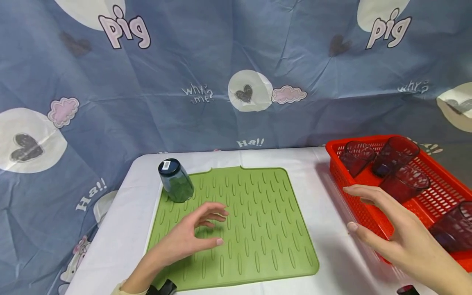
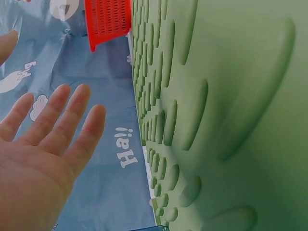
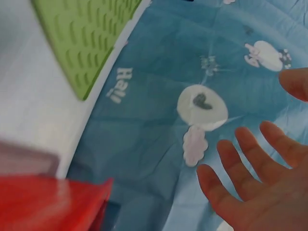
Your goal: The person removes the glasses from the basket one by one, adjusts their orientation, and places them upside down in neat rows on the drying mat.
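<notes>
Above the front middle of a green ridged mat (image 1: pixel 258 229) hovers my left hand (image 1: pixel 195 233), fingers loosely bent and holding nothing; the left wrist view shows its bare palm (image 2: pixel 38 173). A blue-tinted drinking glass (image 1: pixel 177 182) stands upside down on the mat's back left corner, a barcode sticker on its base. My right hand (image 1: pixel 394 233) is held over the near left side of a red plastic basket (image 1: pixel 337 164), thumb and fingers apart with nothing between them. Inside the basket are several tinted glasses, among them one glass (image 1: pixel 355 155) at the back left and another glass (image 1: pixel 455 225) at the right.
The mat lies on a table with a white cloth (image 1: pixel 306 164). A blue printed curtain (image 1: pixel 206 49) hangs behind the table and down its left side. A dark cylindrical thing (image 1: pixel 407 290) shows at the bottom edge below my right wrist.
</notes>
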Available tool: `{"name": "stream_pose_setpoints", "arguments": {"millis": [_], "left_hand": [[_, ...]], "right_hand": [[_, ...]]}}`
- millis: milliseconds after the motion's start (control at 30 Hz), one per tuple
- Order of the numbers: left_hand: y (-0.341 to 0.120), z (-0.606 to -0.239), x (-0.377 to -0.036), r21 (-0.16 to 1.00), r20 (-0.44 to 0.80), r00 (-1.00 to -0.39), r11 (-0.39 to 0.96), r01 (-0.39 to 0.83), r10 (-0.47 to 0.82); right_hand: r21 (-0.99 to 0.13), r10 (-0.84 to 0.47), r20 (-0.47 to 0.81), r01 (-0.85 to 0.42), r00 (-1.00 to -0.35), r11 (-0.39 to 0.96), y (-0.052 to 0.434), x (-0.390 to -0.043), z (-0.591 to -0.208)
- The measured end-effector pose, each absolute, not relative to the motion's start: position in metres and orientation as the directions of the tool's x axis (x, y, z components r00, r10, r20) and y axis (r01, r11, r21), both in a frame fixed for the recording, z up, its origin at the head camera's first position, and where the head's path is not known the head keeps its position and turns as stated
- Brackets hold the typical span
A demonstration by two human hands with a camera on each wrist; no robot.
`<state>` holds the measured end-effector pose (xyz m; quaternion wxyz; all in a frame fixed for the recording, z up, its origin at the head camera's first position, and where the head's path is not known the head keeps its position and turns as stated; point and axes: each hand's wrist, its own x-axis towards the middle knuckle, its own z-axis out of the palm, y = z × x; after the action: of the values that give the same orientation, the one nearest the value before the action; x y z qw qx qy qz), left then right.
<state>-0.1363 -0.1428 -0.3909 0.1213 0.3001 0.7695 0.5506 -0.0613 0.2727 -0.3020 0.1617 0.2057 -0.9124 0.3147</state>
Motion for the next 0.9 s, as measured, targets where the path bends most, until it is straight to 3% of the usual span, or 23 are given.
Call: {"name": "stream_pose_setpoints", "arguments": {"millis": [333,600,733,900], "left_hand": [[-0.143,-0.393,-0.137,0.924,0.146,-0.793,0.206,0.324,0.591],[-0.142,-0.395,-0.139,0.922,0.141,-0.804,0.219,0.319,0.577],[-0.143,-0.395,-0.139,0.925,0.16,-0.806,0.198,0.324,0.57],[-0.145,-0.396,-0.14,0.928,0.178,-0.807,0.176,0.328,0.563]], "right_hand": [[-0.392,-0.183,0.498,-0.409,-0.848,0.824,0.309,-0.058,-0.31],[-0.375,-0.092,0.504,-0.314,-0.859,0.873,0.347,-0.057,-0.323],[-0.368,-0.004,0.474,-0.203,-0.88,0.907,0.366,-0.057,-0.324],[-0.405,0.121,0.501,-0.108,-0.857,0.908,0.402,-0.063,-0.346]]}}
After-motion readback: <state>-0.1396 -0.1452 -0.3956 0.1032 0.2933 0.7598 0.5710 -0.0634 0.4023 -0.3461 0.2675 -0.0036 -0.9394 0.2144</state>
